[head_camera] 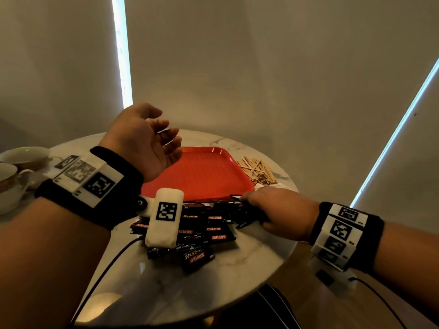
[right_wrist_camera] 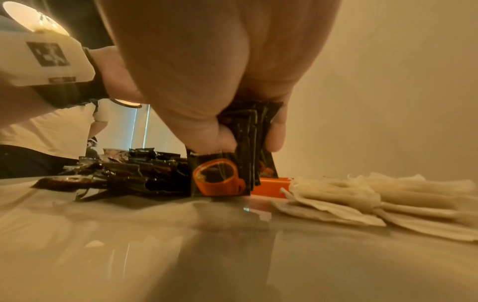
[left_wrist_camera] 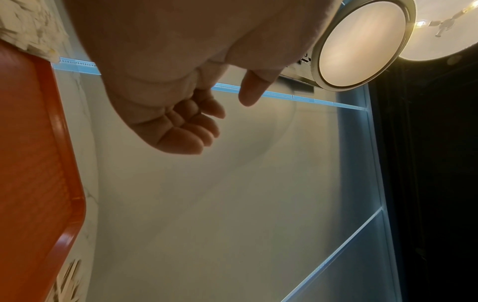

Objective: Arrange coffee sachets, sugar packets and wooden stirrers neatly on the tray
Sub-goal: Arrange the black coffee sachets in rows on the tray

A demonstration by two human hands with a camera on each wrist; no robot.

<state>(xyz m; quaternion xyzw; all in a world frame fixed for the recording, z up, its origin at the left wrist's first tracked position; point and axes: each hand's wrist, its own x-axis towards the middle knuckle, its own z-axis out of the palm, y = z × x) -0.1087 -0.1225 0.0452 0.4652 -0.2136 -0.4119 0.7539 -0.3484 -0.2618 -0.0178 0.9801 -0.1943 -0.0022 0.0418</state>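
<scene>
Coffee sachets (right_wrist_camera: 248, 147): right hand (head_camera: 278, 210) pinches stack, lower right; left hand (head_camera: 145, 141) relaxed, holding nothing. I'd square edges on surface (head_camera: 237, 262) before tray (head_camera: 202, 172).

Black wristbands (head_camera: 95, 193) with white marker blocks (head_camera: 342, 230) (square black codes), thin black cables (head_camera: 104, 269).

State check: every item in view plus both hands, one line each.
left hand: raised over the tray, palm up, fingers loosely curled, holds nothing
right hand: grips a bundle of sachets on edge on the table
sachet bundle: upright, pinched between thumb and fingers
loose sachets: heaped on the table, off the tray
tray: nothing on it
stirrers: piled right of the tray
cups: upright, far left
</scene>
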